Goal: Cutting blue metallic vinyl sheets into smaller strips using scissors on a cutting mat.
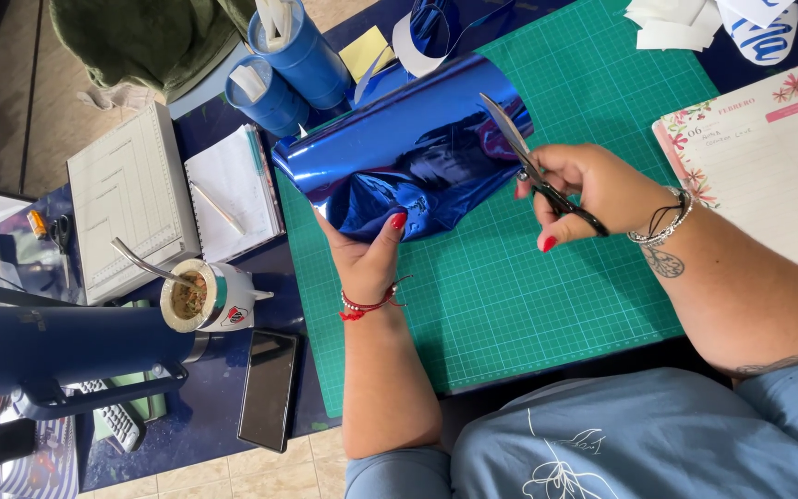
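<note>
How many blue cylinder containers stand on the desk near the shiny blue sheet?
2. One blue container stands at the top edge, holding white strips; a second blue container stands just left below it, beside the shiny blue sheet. Others may be outside view.

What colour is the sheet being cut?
Shiny metallic blue sheet, clearest in the head view.

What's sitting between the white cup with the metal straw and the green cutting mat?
Only bare dark blue tabletop lies between the cup and the cutting mat in the head view; a black phone sits just below that stretch.
</note>
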